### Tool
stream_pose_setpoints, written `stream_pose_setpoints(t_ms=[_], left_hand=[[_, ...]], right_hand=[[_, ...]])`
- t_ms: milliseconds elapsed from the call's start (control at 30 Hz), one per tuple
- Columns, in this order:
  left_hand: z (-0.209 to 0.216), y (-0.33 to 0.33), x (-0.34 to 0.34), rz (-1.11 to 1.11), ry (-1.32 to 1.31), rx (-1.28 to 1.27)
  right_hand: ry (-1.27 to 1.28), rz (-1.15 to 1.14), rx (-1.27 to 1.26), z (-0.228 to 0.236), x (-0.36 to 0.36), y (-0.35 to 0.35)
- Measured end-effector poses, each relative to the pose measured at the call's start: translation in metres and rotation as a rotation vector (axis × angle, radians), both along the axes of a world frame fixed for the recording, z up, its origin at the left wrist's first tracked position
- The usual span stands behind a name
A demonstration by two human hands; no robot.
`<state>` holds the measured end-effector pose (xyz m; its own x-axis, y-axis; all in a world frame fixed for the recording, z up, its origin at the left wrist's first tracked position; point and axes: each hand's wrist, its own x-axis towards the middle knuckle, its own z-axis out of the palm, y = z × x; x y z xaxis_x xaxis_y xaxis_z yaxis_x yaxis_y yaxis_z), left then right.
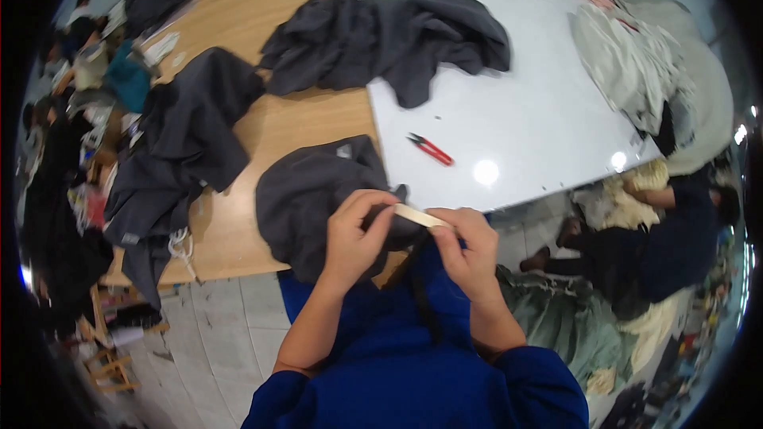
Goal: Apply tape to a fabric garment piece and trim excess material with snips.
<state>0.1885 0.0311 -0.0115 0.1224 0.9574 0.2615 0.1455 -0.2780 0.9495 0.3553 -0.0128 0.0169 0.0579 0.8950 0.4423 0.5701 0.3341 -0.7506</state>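
Between my two hands stretches a short, flat cream strip (416,215); its exact kind I cannot make out. My left hand (355,232) pinches the strip's left end between thumb and fingers. The other end is gripped by my right hand (467,248), a little lower. Directly behind and to the left of my hands, a dark grey garment (298,195) lies bunched at the table's near edge, with a small pale label near its top. Beyond the strip, red-handled thread snips (431,149) rest on the white tabletop.
Another dark grey garment (385,36) lies crumpled across the wooden tabletop (334,119) and the white tabletop (509,103). One more grey piece (187,131) hangs over the left edge, with white cord (181,246). Pale fabric (628,59) is heaped far right. A person (668,238) is at the right.
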Motion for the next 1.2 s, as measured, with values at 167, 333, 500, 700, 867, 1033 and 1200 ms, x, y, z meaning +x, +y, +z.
stream_pose_setpoints(t_ms=[167, 333, 500, 700, 867, 1033, 1200], left_hand=[[-0.006, -0.002, -0.002, -0.09, -0.054, -0.104], [-0.013, -0.004, 0.0, -0.105, 0.034, -0.121], [-0.009, -0.01, 0.002, -0.021, -0.292, -0.165], [-0.003, -0.018, 0.013, -0.243, -0.377, -0.187], [-0.004, -0.017, 0.01, -0.141, -0.15, -0.087], [-0.001, -0.012, 0.008, -0.133, -0.305, -0.255], [0.012, 0.006, 0.004, -0.192, -0.058, -0.15]], right_hand=[[0.08, 0.063, 0.043, -0.002, 0.005, 0.005], [0.074, 0.045, 0.02, -0.001, 0.012, 0.002], [0.138, -0.075, -0.097, 0.004, 0.031, -0.002], [0.325, 0.157, -0.216, -0.016, 0.012, -0.003], [0.51, 0.101, -0.264, -0.02, 0.001, -0.002], [0.503, 0.147, -0.215, -0.022, 0.004, -0.003], [0.396, 0.242, -0.177, -0.017, 0.0, -0.005]])
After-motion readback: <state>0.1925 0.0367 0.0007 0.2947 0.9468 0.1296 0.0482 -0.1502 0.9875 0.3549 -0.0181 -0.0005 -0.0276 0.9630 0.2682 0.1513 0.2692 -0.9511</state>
